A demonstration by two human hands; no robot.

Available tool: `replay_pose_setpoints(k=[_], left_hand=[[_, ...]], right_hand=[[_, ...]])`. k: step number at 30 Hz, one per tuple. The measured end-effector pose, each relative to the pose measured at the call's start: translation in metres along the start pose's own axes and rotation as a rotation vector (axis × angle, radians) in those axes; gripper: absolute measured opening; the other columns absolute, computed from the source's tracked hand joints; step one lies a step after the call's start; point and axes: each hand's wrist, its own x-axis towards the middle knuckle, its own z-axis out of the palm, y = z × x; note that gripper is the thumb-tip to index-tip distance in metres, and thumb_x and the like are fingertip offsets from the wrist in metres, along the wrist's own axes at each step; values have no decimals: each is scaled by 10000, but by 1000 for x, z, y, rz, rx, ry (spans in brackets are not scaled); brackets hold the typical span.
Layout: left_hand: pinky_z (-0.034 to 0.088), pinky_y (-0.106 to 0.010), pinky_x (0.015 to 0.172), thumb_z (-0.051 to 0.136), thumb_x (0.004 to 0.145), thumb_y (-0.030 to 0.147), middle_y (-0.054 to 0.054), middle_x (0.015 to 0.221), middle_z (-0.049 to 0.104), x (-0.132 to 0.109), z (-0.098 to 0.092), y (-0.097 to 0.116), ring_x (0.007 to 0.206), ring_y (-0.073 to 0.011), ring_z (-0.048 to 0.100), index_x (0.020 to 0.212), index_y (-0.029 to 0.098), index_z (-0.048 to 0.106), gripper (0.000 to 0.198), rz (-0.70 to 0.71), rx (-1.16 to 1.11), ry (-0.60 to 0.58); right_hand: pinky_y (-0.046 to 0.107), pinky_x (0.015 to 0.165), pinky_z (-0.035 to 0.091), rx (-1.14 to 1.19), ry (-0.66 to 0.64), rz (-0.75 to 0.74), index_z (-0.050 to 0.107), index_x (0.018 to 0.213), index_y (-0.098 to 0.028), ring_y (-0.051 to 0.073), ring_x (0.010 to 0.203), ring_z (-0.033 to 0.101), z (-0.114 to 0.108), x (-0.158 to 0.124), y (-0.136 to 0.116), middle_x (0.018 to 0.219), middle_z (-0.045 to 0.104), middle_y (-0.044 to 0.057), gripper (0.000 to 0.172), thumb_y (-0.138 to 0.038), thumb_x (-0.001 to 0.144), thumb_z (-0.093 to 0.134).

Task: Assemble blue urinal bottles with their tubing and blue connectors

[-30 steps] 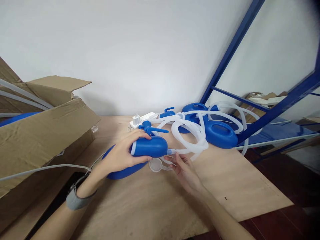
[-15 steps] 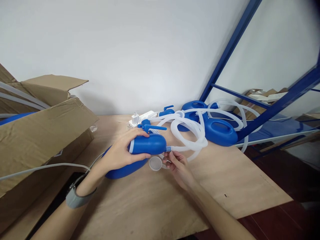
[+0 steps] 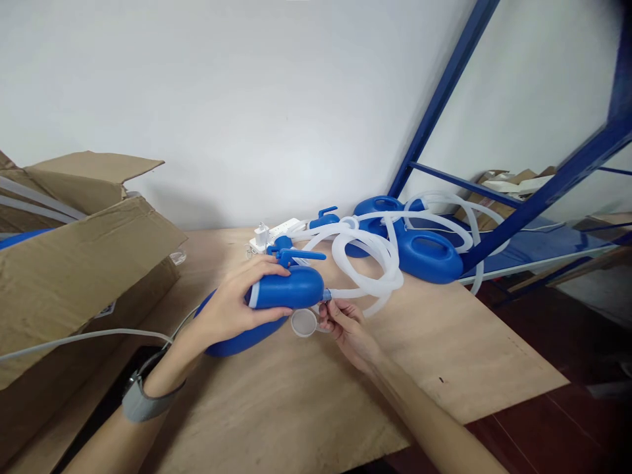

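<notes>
My left hand [image 3: 232, 306] is wrapped over a blue plastic container [image 3: 291, 289] that lies on its side on the wooden board [image 3: 345, 388]. My right hand [image 3: 345, 324] pinches the blue connector [image 3: 326, 294] at the container's end, where a translucent white tube [image 3: 370, 263] joins it. A round translucent cap [image 3: 303, 322] hangs just below the connector, beside my right fingers. The tube runs on in a coil behind.
Two more blue containers [image 3: 424, 253] with looped tubing lie at the back right beside a blue metal rack [image 3: 538, 197]. A white power strip [image 3: 276, 232] sits by the wall. An open cardboard box [image 3: 74, 263] stands at the left, a thin tube [image 3: 89, 336] trailing from it.
My right hand has moved up from the board to the connector and closed its fingers on it. The left hand keeps its hold on the container.
</notes>
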Motion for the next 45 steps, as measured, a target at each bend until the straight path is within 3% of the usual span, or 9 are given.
replay_pose_setpoints(k=[11,17,26,31,37,45], left_hand=[[579,-444,1037,765,910,377,-106,1340,697,-5,3,1,1198,-296,699,1233,262,694,350,130,168,-39],[608,-405,993,682,977,318,-116,1341,700,-5,5,3,1186,-271,712,1239,255,688,270,274,252,-87],[596,-420,1029,646,994,231,-125,1340,698,-3,8,7,1257,-279,682,1269,248,655,276,371,282,-132],[600,-428,1028,698,959,319,-108,1330,713,-5,11,3,1191,-278,716,1223,268,708,269,240,198,-56],[577,-497,1047,805,862,413,-95,1235,747,-3,14,-1,1195,-305,707,1164,258,709,354,38,99,25],[579,-490,1039,812,853,417,-94,1284,730,-2,15,0,1214,-310,698,1174,266,700,372,5,103,52]], right_hand=[[217,657,555,-88,-43,47,787,745,-161,100,636,663,-3,0,-10,744,732,27,380,-526,765,888],[181,613,555,-27,-8,98,782,731,-158,86,603,654,-5,0,-8,727,723,18,347,-476,738,920],[103,537,498,65,-88,299,750,735,-141,26,530,568,-14,4,-20,668,642,-35,306,-380,733,941],[168,506,446,-5,-93,190,742,732,-168,52,513,517,-15,7,-16,633,621,-41,342,-460,746,919],[230,535,442,-163,-82,24,752,778,-168,98,533,578,-8,6,-9,627,617,-28,451,-610,785,842],[251,614,501,-60,-35,-50,682,708,-181,108,581,599,5,4,-3,667,628,-18,476,-625,778,841]])
